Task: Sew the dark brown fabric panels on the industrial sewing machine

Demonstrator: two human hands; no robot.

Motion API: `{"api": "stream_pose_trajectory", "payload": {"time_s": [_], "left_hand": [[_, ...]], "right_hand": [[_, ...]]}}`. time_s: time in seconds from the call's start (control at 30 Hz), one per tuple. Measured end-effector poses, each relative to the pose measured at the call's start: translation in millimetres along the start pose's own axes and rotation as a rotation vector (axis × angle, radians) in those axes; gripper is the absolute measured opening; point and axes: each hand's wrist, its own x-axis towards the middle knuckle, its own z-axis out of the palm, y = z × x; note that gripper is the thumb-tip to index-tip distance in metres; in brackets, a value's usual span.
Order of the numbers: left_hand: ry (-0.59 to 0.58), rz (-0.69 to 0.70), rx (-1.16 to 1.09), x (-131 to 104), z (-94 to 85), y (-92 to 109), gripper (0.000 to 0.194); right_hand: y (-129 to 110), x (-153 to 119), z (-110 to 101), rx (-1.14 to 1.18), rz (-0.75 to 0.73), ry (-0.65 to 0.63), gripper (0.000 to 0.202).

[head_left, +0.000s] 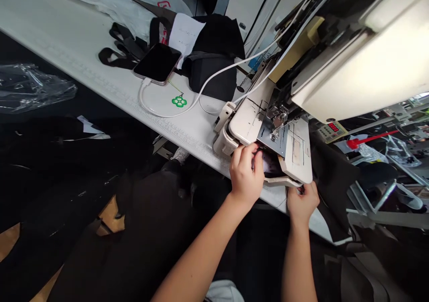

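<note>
An industrial sewing machine (368,60) stands on the table, and the front cover (283,181) of its bed is swung away from an opening. Into the left side of that dark opening reach the fingertips of my left hand (247,177), thumb and forefinger close together. What they pinch is hidden. My right hand (303,203) is below the right corner of the bed, its fingers curled by the end of the cover. Whatever it grips cannot be made out. Above the opening are the metal needle plate (273,136) and the presser foot (275,134).
Left of the machine lie a phone (157,64) on a white charging cable (214,74), a green flower charm (179,101), black straps (117,54), folded black fabric (214,74) and a paper note (185,34). Dark fabric (331,177) hangs at the right table edge.
</note>
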Motion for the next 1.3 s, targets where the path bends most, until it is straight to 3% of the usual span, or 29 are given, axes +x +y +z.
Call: {"api": "stream_pose_trajectory", "payload": {"time_s": [0.37, 0.57, 0.67, 0.97, 1.2, 1.3], "left_hand": [[0.001, -0.037, -0.058, 1, 4.2, 4, 0.016], [-0.045, -0.077, 0.141, 9, 4.7, 3, 0.011], [-0.106, -0.009, 0.195, 10, 4.9, 1, 0.005], [-0.129, 0.203, 0.366, 11, 5.3, -2, 0.026], [-0.005, 0.293, 0.339, 11, 12.5, -7, 0.028], [-0.012, 0.289, 0.314, 12, 12.4, -10, 0.026]], "right_hand": [[0, -1, -1, 0.037, 0.041, -0.015, 0.016], [1, -2, -1, 0.069, 0.048, -0.011, 0.016], [2, -3, 0, 0.088, 0.050, -0.008, 0.016], [3, -2, 0, 0.114, 0.064, 0.007, 0.017], [2, -4, -1, 0.157, 0.089, 0.001, 0.017], [7, -4, -3, 0.272, 0.129, 0.040, 0.017]]}}
